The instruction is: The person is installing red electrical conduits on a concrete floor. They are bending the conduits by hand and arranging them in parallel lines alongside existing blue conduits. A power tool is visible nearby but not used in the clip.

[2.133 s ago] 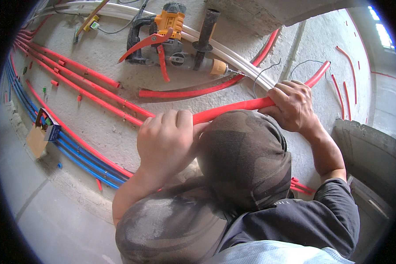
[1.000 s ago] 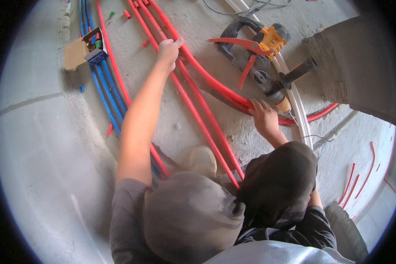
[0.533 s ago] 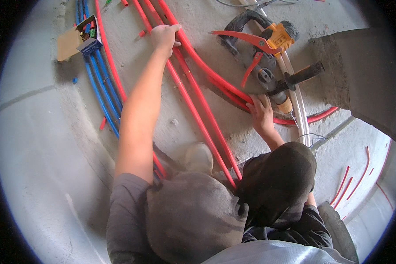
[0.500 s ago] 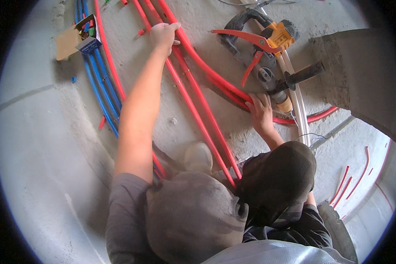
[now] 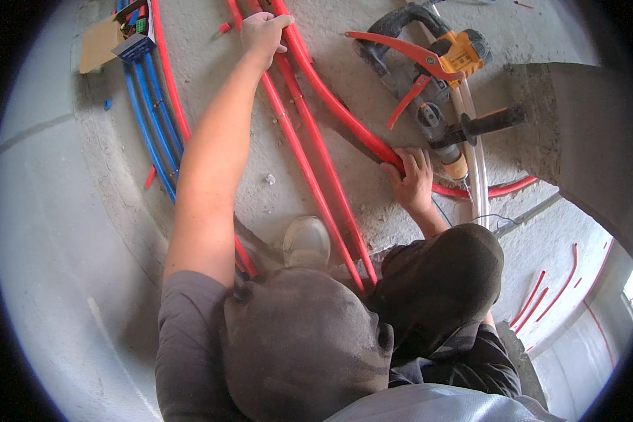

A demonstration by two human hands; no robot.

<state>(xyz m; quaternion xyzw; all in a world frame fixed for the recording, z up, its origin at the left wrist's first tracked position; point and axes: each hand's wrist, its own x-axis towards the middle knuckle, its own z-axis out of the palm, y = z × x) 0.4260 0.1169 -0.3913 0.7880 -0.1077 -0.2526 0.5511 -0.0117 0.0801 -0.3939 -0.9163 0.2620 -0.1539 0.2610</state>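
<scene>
My left hand [image 5: 264, 34] reaches far forward and closes over a curved red pipe [image 5: 330, 105] near the top of the view. My right hand [image 5: 411, 179] grips the same red pipe further along, just in front of my knee. Two straighter red pipes [image 5: 309, 176] run beside it across the rough concrete floor. A yellow and black power drill [image 5: 450, 77] and a red-handled pipe cutter [image 5: 411, 60] lie just beyond my right hand.
Several blue pipes [image 5: 148, 126] and one more red pipe run along the left edge of the slab. A small cardboard box [image 5: 112, 42] with fittings sits at the top left. A white pipe [image 5: 475, 176] lies by the drill. A concrete block [image 5: 577, 141] rises at the right. My shoe [image 5: 307, 243] shows below.
Since two seconds ago my view swung round and my left arm stretched out along the red pipe. Over the last half second both hands have stayed where they are.
</scene>
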